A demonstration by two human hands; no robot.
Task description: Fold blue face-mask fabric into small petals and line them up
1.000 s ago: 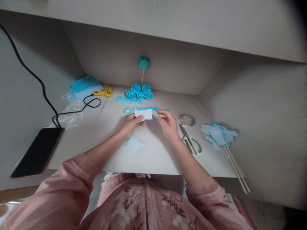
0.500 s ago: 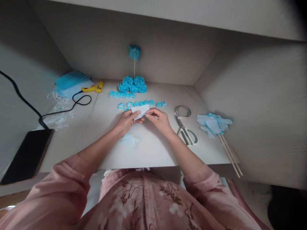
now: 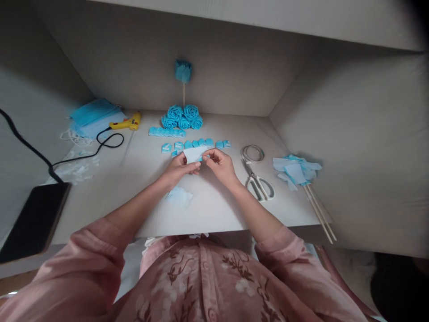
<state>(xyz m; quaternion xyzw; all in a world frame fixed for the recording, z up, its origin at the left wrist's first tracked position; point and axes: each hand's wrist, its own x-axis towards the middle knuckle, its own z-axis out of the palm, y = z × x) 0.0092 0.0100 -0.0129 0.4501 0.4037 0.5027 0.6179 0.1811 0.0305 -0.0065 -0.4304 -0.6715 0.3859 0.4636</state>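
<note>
Table [image 3: 208, 205]: pale top, enclosed by a back wall [image 3: 234, 80] and side panels [image 3: 362, 156].
Sheet [image 3: 193, 154]: white, held above the table between both hands; long axis roughly left to right, blue showing at the lower right corner.
Left hand [image 3: 179, 170]: thumb and fingers closed on the sheet's left end.
Right hand [image 3: 221, 165]: thumb and index finger pinching its right end.
Beyond: folded pieces [image 3: 209, 141], partly hidden by sheet and hands; strip [image 3: 166, 132]; blue rolls [image 3: 184, 123].
Left side: glue gun [image 3: 125, 124], masks [image 3: 95, 114].
Right side: scissors [image 3: 254, 175], sticks [image 3: 318, 213].
</note>
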